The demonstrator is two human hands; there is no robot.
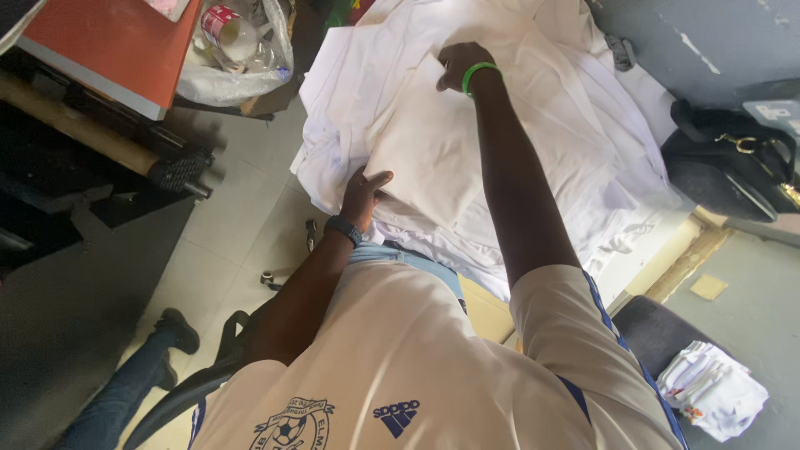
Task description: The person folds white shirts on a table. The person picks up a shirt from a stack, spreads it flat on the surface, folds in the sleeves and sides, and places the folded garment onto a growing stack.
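A heap of white cloth [575,125] covers a table. On top lies a cream-white folded piece [425,158]. My left hand [362,196], with a black watch on the wrist, grips the piece's near edge, thumb on top and fingers tucked under. My right hand [461,62], with a green wristband, reaches across to the far edge and its fingers curl onto the fabric there. My white sports shirt fills the bottom of the view.
An orange tabletop [108,42] and a clear plastic bag of rubbish [237,50] are at the top left. A black handbag [733,158] lies at the right. Folded white cloths [712,387] sit on a dark stool. A black shoe [177,329] rests on the tiled floor.
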